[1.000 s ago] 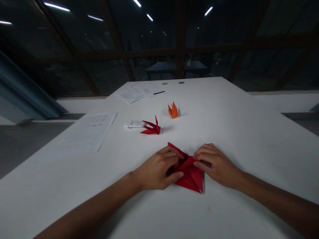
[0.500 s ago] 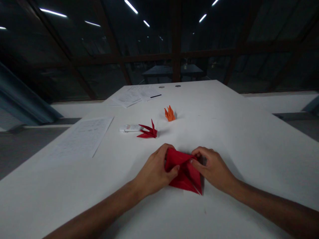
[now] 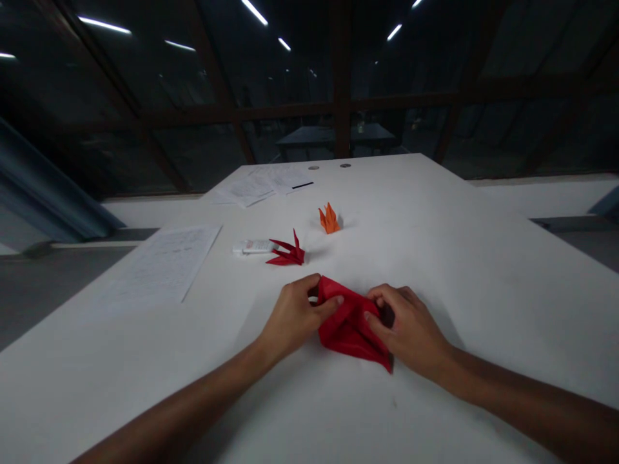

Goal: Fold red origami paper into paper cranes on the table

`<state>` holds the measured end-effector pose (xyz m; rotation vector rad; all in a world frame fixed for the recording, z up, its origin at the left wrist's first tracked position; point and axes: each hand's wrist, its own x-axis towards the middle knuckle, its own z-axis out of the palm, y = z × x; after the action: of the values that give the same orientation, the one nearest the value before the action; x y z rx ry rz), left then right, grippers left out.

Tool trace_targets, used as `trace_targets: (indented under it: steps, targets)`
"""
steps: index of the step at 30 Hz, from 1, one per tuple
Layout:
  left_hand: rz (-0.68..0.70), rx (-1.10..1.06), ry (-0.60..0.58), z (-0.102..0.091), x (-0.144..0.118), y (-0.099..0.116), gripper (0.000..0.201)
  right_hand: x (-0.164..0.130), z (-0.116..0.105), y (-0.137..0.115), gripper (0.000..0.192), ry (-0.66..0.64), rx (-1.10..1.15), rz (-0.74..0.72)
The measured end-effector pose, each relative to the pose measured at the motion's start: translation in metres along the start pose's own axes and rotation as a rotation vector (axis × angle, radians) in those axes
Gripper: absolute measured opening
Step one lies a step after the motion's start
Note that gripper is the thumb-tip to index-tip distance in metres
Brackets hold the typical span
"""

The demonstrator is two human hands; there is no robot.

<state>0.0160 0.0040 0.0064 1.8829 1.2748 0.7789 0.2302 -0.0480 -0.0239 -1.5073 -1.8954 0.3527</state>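
Note:
A partly folded sheet of red paper (image 3: 349, 325) lies on the white table (image 3: 435, 258) right in front of me. My left hand (image 3: 293, 316) pinches its upper left corner between thumb and fingers. On the paper's right side my right hand (image 3: 409, 328) grips the upper edge, thumb on top. The paper is raised a little between the two hands, and its lower point rests on the table.
Behind the paper sit a finished red origami figure (image 3: 287, 253), an orange one (image 3: 329, 219) and a small white tube (image 3: 252, 247). Printed sheets (image 3: 162, 264) lie at the left and more papers (image 3: 264, 183) at the far end. Dark windows stand beyond.
Both hands have shifted upward along the red paper and lifted and reshaped its top fold. The camera tilted slightly; the other objects stayed put.

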Motion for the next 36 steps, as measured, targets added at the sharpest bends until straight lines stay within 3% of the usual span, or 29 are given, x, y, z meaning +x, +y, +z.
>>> trace_targets:
  steps: [7,17,23,26,31,36]
  targets:
    - [-0.029,-0.163,-0.054,-0.003,0.001,0.003,0.022,0.0,-0.001,0.002,0.03,-0.063,0.037,0.054]
    - [-0.01,-0.306,-0.091,-0.006,0.0,0.008,0.023,-0.001,-0.004,-0.001,0.026,-0.13,0.154,0.051]
    - [-0.069,-0.31,-0.022,0.002,-0.003,-0.002,0.019,-0.002,-0.002,0.001,0.031,-0.161,0.154,0.053]
    - [-0.08,-0.279,-0.007,0.004,-0.005,-0.005,0.018,-0.003,-0.005,-0.001,0.024,-0.14,0.191,-0.011]
    - [0.019,-0.205,0.043,0.0,-0.004,0.002,0.019,-0.005,-0.01,-0.004,0.025,-0.154,0.147,-0.281]
    - [-0.012,-0.264,0.006,0.001,0.0,-0.001,0.026,-0.006,-0.009,-0.007,0.029,-0.232,0.007,-0.346]
